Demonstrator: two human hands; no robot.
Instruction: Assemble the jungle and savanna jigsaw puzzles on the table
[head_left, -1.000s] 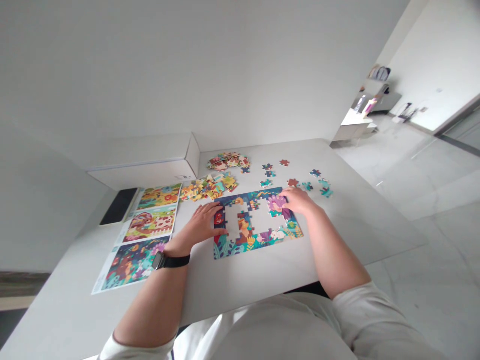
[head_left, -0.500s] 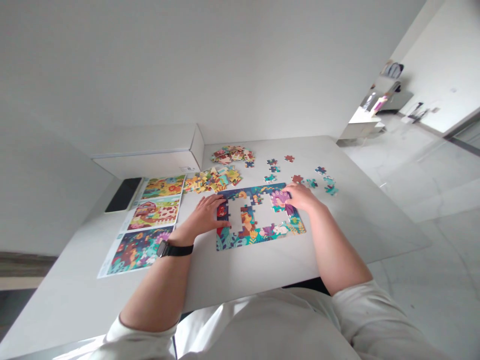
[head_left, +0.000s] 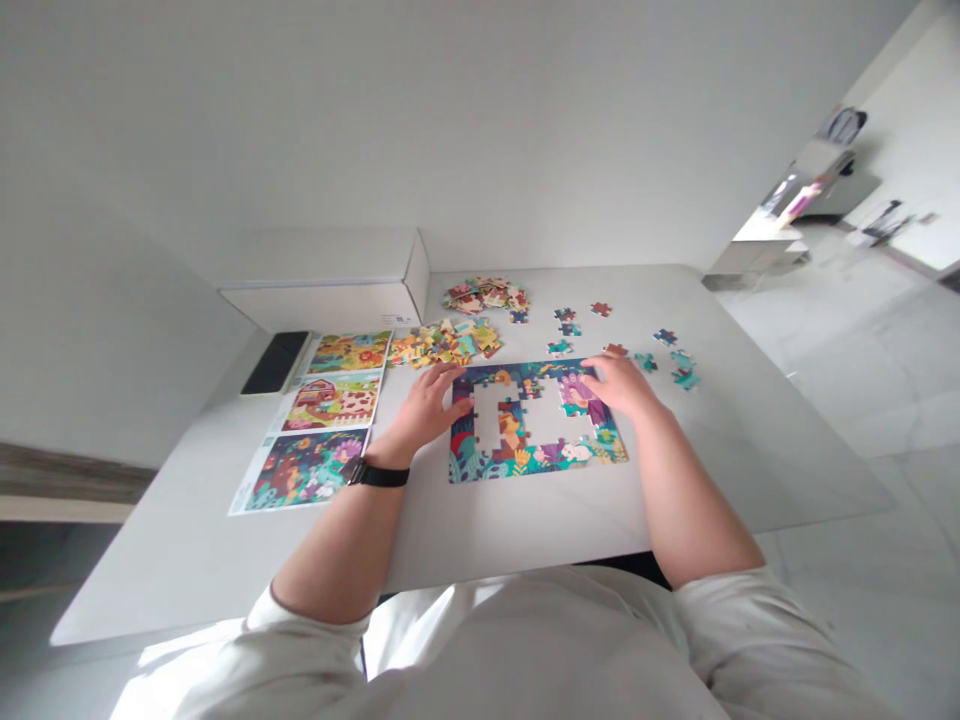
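Observation:
A partly assembled jigsaw puzzle (head_left: 540, 458) lies flat on the table, its colourful border joined around two pale gaps. Between the gaps runs a column of joined pieces with an orange-brown animal (head_left: 512, 432). My left hand (head_left: 429, 408) rests at the puzzle's upper left edge, thumb and fingers apart, thumb over the border. At the upper right corner, my right hand (head_left: 621, 384) touches the edge beside the purple bird, fingers stretched out. Neither hand holds a loose piece that I can see. Several loose dark and teal pieces (head_left: 559, 348) lie just beyond the puzzle.
Left of the puzzle lies a sheet with three printed pictures (head_left: 330, 403), beside a black phone (head_left: 276, 362). Behind stand a white box (head_left: 322, 302), a yellowish heap of pieces (head_left: 446, 343) and a reddish-brown heap (head_left: 486, 294). More loose pieces (head_left: 684, 370) lie at right.
The view has shifted, so the table appears further right. My left hand has moved up along the puzzle's left edge, uncovering more of the lower border. My right hand stays near the upper right corner.

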